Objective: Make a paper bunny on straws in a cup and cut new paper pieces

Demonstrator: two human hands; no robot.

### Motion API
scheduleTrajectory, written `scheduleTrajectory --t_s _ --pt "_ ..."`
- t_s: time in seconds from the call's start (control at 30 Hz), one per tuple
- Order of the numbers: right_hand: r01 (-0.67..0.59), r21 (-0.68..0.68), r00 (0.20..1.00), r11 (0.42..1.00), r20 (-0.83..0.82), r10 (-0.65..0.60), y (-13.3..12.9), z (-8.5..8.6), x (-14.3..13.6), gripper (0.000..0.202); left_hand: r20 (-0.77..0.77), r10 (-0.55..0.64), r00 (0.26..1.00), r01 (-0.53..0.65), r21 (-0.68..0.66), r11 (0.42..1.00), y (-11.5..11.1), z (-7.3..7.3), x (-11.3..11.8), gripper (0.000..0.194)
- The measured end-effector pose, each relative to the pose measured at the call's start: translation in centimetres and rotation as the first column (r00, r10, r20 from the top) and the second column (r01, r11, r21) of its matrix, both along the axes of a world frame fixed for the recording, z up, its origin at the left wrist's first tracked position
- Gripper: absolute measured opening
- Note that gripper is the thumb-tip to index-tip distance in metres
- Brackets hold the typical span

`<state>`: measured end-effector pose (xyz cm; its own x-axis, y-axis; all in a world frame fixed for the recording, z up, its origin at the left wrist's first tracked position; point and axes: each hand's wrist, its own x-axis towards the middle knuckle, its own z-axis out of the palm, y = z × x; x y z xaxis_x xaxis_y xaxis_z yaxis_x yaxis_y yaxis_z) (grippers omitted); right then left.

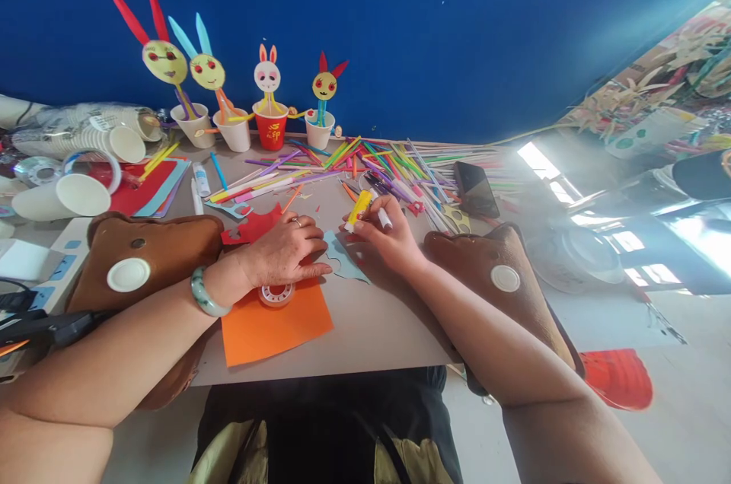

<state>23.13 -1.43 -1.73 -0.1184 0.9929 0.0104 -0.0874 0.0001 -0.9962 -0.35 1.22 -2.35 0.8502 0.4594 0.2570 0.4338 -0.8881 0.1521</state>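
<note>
My left hand [288,249] rests palm down over the craft papers, fingers loosely bent and thumb stretched out, gripping nothing visible. Below its palm, a roll of clear tape [277,297] lies on an orange paper sheet [279,332]. Red paper scraps [260,224] reach up to its fingers. A cut light blue paper [349,265] lies between the hands, close to the left fingertips. In my right hand [394,233], thumb and fingers close on a yellow-and-white tube like a glue stick [359,208]. A white marker-like stick [381,216] sits among the same fingers.
Behind stand paper cups [234,132] with rabbit-faced figures. Many coloured sticks [394,164] lie across the table's back, beside a phone [476,189]. Brown cushions [154,256] flank both arms. More cups [85,196] lie at left; a red fan-shaped object [617,377] hangs lower right.
</note>
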Motion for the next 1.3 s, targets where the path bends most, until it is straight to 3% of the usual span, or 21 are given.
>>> scheduleTrajectory --t_s 0.17,0.4,0.7,0.97,1.3 --pt "-0.023 -0.107 0.994 0.994 -0.112 0.011 -0.1 0.9 -0.1 0.050 0.013 -0.003 1.000 0.002 0.014 1.000 0.1 -0.1 0.0 0.039" --pt "-0.036 -0.081 0.992 0.996 -0.120 0.026 -0.2 0.8 0.0 0.050 0.016 -0.014 1.000 0.014 0.024 1.000 0.0 0.0 -0.1 0.040" --pt "-0.065 0.160 0.994 0.985 0.102 0.049 -0.1 -0.2 0.0 0.045 0.011 -0.024 1.000 0.024 0.010 1.000 0.0 0.1 0.0 0.040" --pt "-0.080 0.332 0.913 0.940 0.403 -0.065 0.0 -1.3 0.1 0.035 0.002 -0.042 0.999 0.042 -0.015 0.999 -0.1 0.1 0.1 0.039" --pt "-0.151 0.455 0.840 0.878 0.528 -0.128 0.7 -2.0 -0.2 0.029 0.025 -0.045 0.999 0.045 -0.007 0.999 -0.1 0.1 0.1 0.042"
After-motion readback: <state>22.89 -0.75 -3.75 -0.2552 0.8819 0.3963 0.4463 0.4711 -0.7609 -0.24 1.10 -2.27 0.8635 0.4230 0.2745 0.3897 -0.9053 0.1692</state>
